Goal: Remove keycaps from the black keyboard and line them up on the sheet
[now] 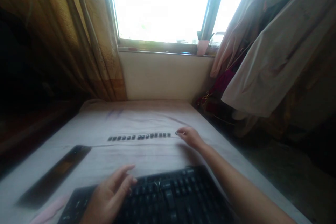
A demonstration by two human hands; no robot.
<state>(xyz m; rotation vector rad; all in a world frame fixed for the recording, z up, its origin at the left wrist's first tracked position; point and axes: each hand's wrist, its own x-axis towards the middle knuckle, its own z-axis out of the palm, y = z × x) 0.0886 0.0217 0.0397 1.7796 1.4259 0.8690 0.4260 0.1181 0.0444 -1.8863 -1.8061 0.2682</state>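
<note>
A black keyboard lies at the near edge of a table covered with a pale cloth. My left hand rests on the keyboard's left part, fingers stretched out flat. Farther out, several small dark keycaps lie in a row across the cloth. My right hand reaches to the right end of that row, fingertips pinched on a small keycap held at the cloth.
A dark flat strip lies on the cloth at the left. A pink object shows at the near left corner. Curtains hang left, clothes hang right, and a bright window is behind the table.
</note>
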